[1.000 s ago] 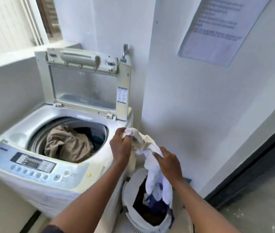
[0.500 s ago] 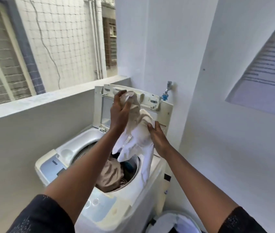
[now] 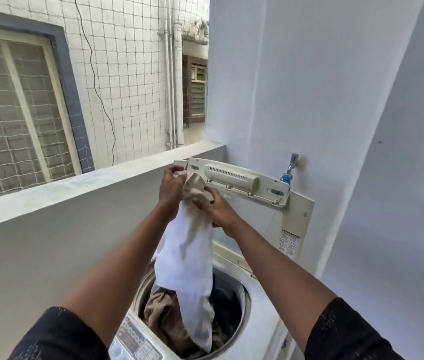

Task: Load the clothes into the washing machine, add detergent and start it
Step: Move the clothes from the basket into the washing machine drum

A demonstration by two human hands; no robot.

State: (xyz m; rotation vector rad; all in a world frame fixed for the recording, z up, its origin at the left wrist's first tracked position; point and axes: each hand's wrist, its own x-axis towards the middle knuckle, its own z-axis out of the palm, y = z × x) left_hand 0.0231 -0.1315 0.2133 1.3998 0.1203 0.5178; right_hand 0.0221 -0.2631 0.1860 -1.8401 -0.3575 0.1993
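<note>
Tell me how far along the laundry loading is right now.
Done: the lid is up, and brown clothes and dark clothes lie in the drum. In hand: left hand and right hand hold a white garment over the opening. Left: drop it in, detergent, starting; no detergent in view.

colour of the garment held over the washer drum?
Mostly white cloth garment, with a beige patch at the top where both hands grip it. Head view, the only one.

White top-loading washing machine [image 3: 262,289], lower centre of frame, lid upright. Open drum holds crumpled tan fabric garment [image 3: 162,311] at left, dark blue garment [image 3: 227,300] at right. Grey control panel [image 3: 134,341] at bottom edge.
</note>
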